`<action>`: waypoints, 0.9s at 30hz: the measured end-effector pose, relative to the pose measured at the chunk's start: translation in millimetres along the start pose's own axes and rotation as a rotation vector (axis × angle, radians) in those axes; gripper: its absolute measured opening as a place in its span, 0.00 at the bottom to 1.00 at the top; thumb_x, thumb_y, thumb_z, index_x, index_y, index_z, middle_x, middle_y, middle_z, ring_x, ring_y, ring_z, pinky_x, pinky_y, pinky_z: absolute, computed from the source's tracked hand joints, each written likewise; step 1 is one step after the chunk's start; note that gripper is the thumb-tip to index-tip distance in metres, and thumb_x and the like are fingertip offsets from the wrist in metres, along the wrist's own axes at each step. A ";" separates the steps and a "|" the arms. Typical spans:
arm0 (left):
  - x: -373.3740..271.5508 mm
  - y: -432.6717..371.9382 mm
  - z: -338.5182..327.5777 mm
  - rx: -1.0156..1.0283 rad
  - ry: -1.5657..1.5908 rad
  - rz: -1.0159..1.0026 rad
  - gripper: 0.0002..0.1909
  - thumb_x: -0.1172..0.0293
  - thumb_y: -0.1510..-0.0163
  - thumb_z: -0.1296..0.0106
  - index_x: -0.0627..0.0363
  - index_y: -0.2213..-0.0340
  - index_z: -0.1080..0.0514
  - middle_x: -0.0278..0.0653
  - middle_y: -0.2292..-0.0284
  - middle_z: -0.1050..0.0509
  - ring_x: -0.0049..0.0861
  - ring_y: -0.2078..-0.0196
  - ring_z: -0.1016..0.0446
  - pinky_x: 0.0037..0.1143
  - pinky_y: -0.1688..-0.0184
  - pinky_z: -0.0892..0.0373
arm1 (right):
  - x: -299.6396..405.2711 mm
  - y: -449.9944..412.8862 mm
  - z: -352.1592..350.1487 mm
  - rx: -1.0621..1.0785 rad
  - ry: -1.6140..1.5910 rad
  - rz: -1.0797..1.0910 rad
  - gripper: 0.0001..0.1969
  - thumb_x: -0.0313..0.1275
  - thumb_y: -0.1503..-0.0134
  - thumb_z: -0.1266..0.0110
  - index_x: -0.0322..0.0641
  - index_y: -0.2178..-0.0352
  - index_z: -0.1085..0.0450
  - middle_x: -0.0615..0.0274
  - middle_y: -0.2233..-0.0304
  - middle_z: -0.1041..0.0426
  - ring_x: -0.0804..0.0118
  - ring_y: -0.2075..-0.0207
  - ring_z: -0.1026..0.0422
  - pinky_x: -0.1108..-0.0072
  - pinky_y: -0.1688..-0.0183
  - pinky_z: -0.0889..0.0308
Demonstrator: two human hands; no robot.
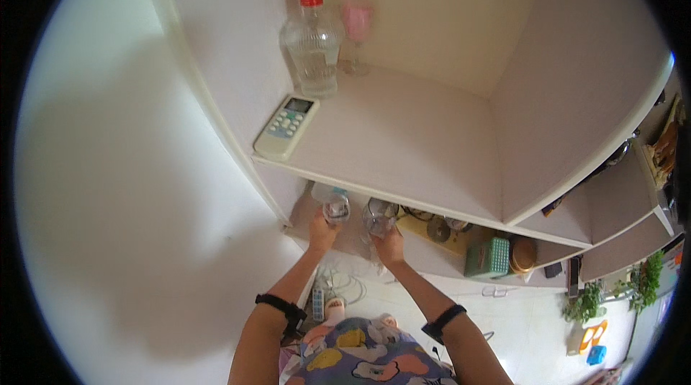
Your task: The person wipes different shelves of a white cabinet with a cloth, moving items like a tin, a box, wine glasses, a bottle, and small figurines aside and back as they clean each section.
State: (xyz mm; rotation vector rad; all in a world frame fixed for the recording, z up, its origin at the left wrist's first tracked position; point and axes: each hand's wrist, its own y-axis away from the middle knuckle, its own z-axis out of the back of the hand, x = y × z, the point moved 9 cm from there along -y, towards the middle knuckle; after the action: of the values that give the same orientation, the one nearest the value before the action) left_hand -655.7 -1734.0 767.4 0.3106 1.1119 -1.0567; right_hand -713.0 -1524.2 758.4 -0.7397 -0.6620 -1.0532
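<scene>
My left hand is closed around a small clear container at the left of the lower shelf. Beside it, my right hand grips a clear drinking glass, its rim facing up toward the camera. The two vessels are apart. Behind the left one, partly hidden under the upper board, is another clear item with a bluish part. On the upper shelf stand a ribbed clear bottle with a red cap and a pink-bowled stemmed glass; a white remote control lies at the shelf's left front corner.
Right along the lower shelf are a yellowish board with round items, a green patterned box and a brown-lidded jar. Below, cables and a power strip lie near my feet. Potted plants stand at far right.
</scene>
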 end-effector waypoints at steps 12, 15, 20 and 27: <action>-144.1 67.9 87.6 -0.020 0.261 -0.191 0.12 0.86 0.56 0.52 0.64 0.66 0.31 0.40 0.69 0.26 0.27 0.69 0.27 0.20 0.65 0.32 | 233.3 33.2 162.1 0.290 -0.139 0.459 0.21 0.16 0.63 0.42 0.41 0.63 0.34 0.57 0.65 0.30 0.57 0.63 0.29 0.75 0.61 0.33; -239.0 54.7 128.6 -0.102 0.265 -0.480 0.09 0.85 0.55 0.52 0.64 0.69 0.30 0.41 0.68 0.25 0.26 0.69 0.27 0.21 0.65 0.31 | 304.9 7.7 227.5 -0.036 -0.063 0.756 0.25 0.15 0.68 0.43 0.41 0.63 0.35 0.56 0.66 0.31 0.52 0.63 0.31 0.73 0.62 0.33; -334.6 -37.1 187.1 -0.383 0.080 -0.581 0.25 0.80 0.57 0.47 0.64 0.54 0.39 0.48 0.54 0.35 0.36 0.51 0.36 0.29 0.50 0.40 | 321.3 -40.5 227.9 -0.079 0.104 0.669 0.22 0.18 0.63 0.43 0.41 0.63 0.35 0.56 0.59 0.34 0.54 0.55 0.36 0.69 0.54 0.37; -333.0 -159.3 178.6 -0.453 -0.200 -0.491 0.46 0.70 0.62 0.39 0.71 0.47 0.53 0.57 0.48 0.45 0.49 0.44 0.48 0.36 0.42 0.50 | 279.4 -52.4 186.8 0.078 0.293 0.623 0.17 0.26 0.51 0.48 0.40 0.58 0.36 0.53 0.53 0.36 0.50 0.51 0.38 0.68 0.49 0.40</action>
State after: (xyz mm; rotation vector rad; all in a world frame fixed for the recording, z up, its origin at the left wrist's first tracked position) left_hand -697.4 -1757.3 1174.6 -0.4415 1.2369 -1.1909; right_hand -687.1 -1535.5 1097.4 -0.6460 -0.1904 -0.5396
